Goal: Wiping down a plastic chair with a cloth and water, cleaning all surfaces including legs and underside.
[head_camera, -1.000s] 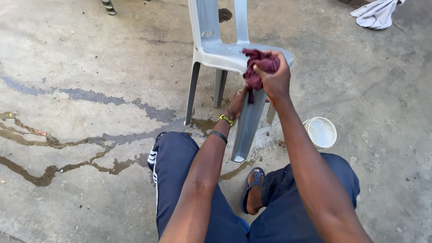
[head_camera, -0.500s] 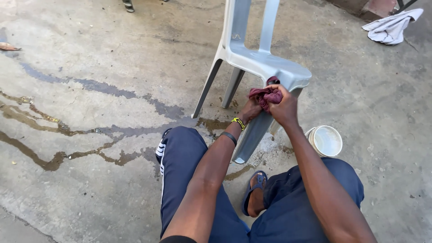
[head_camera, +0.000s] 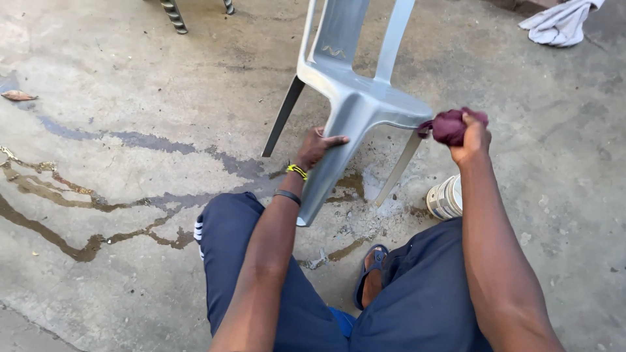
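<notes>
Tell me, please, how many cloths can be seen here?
2: a maroon rag bunched in the right hand beside the grey chair, and a pale cloth on the concrete at top right.

Small white tub just below the right hand, on wet stained concrete floor. Crumpled pale cloth well beyond it. Dry leaf far left of the left hand.
</notes>
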